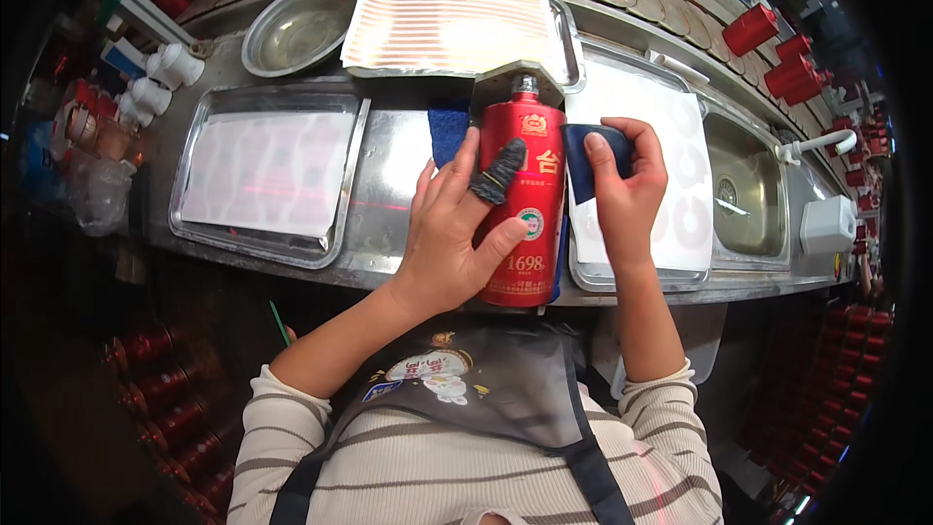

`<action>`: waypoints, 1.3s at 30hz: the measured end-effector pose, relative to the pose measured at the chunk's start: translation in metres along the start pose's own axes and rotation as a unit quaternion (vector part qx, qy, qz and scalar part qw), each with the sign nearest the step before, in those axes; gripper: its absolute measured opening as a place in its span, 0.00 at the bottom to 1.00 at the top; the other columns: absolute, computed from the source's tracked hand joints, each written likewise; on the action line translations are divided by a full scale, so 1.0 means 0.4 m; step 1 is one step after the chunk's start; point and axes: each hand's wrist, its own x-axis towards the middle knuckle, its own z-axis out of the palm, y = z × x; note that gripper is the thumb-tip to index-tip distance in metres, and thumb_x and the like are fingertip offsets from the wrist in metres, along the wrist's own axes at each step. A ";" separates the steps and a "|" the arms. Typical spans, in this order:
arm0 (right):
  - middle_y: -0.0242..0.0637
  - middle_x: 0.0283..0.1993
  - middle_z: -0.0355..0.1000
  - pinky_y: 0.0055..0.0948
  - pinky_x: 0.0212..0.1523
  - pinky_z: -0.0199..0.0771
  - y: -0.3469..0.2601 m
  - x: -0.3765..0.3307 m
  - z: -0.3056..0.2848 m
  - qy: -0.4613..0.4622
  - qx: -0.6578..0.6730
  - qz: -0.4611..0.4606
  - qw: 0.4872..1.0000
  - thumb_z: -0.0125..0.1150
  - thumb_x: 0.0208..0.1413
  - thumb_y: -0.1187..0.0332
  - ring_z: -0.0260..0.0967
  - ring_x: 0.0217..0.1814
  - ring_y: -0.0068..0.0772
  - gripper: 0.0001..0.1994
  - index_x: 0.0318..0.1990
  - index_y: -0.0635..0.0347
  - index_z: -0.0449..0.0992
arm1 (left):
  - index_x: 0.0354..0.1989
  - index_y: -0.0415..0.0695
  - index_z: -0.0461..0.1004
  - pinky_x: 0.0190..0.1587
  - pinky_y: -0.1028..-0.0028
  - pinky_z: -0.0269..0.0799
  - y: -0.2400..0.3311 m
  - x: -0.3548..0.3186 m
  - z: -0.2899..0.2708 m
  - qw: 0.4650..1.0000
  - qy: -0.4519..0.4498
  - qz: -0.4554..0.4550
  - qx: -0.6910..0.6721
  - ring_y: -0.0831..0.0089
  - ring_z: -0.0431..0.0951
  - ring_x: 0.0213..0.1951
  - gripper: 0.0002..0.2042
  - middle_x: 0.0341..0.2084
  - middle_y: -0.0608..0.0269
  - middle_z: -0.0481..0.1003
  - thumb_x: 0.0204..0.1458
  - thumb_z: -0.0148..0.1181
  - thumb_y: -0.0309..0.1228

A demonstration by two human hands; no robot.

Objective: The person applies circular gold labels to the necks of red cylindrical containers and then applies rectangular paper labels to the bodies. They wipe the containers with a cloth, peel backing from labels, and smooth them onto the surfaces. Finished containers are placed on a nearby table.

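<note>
Apron: dark apron (505,379) over a striped top, at the bottom edge, nearest the camera.
Bottle: red bottle (525,204) lying along the counter (389,165) edge, neck pointing away, base toward the person.
Left hand: left hand (452,224) wrapped round the bottle's left side, thumb on the label, a dark cot on the forefinger.
Right hand: right hand (622,185) pinching a folded blue cloth (593,160) against the bottle's right shoulder.
Progress: wiping looks under way; the red face shows clean, the underside is hidden, so what is left cannot be told.
Nearby: papered tray (262,175) to the left, striped tray (457,29) and bowl (296,29) beyond, sink (743,194) to the right.
</note>
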 end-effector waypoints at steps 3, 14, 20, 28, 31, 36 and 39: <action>0.35 0.36 0.74 0.22 0.42 0.72 -0.008 -0.004 -0.017 -0.004 0.033 -0.030 0.999 0.69 0.55 0.73 0.70 0.38 0.22 0.11 0.43 0.65 0.76 | 0.59 0.43 0.74 0.68 0.40 0.43 -0.016 0.017 -0.008 0.999 -0.002 -0.026 -0.023 0.42 0.60 0.67 0.26 0.70 0.34 0.53 0.61 0.55 0.51; 0.38 0.33 0.76 0.24 0.39 0.75 0.014 0.033 -0.011 -0.007 -0.038 -0.105 0.994 0.67 0.56 0.73 0.75 0.37 0.25 0.09 0.42 0.64 0.76 | 0.46 0.44 0.81 0.68 0.36 0.39 -0.002 0.118 -0.030 0.988 0.005 0.083 0.133 0.41 0.58 0.67 0.21 0.71 0.35 0.52 0.61 0.54 0.49; 0.37 0.35 0.77 0.24 0.38 0.76 -0.017 0.034 -0.040 -0.032 -0.031 -0.231 0.972 0.68 0.54 0.78 0.75 0.35 0.25 0.11 0.45 0.64 0.76 | 0.43 0.51 0.83 0.67 0.33 0.32 0.041 0.047 -0.042 0.967 -0.058 0.148 0.197 0.40 0.51 0.70 0.15 0.73 0.48 0.51 0.60 0.56 0.46; 0.32 0.30 0.71 0.34 0.40 0.73 -0.069 -0.036 -0.035 -0.176 -0.151 -0.411 0.882 0.68 0.40 0.80 0.71 0.38 0.41 0.15 0.37 0.51 0.82 | 0.41 0.44 0.83 0.67 0.34 0.35 0.041 -0.179 -0.074 0.987 -0.103 0.114 0.046 0.41 0.52 0.71 0.16 0.72 0.40 0.53 0.55 0.61 0.43; 0.30 0.30 0.72 0.36 0.39 0.74 -0.078 -0.160 -0.087 -0.274 -0.086 -0.418 0.862 0.69 0.37 0.76 0.71 0.38 0.39 0.15 0.37 0.51 0.85 | 0.49 0.41 0.81 0.69 0.45 0.46 0.033 -0.234 -0.078 0.998 -0.016 0.050 -0.030 0.43 0.59 0.68 0.18 0.70 0.38 0.57 0.55 0.61 0.39; 0.33 0.33 0.75 0.31 0.39 0.76 -0.099 -0.218 -0.116 -0.271 -0.063 -0.313 0.908 0.73 0.44 0.76 0.73 0.35 0.32 0.12 0.39 0.59 0.82 | 0.65 0.32 0.64 0.68 0.59 0.54 0.012 -0.204 -0.008 0.976 0.048 -0.065 -0.201 0.52 0.65 0.66 0.30 0.64 0.41 0.65 0.58 0.63 0.37; 0.33 0.39 0.75 0.20 0.43 0.72 -0.115 -0.212 -0.080 -0.114 0.061 -0.007 0.992 0.72 0.53 0.74 0.72 0.41 0.20 0.13 0.43 0.64 0.76 | 0.66 0.32 0.62 0.68 0.61 0.54 0.056 -0.158 0.036 0.953 0.073 -0.105 -0.275 0.57 0.68 0.59 0.31 0.56 0.46 0.72 0.58 0.63 0.36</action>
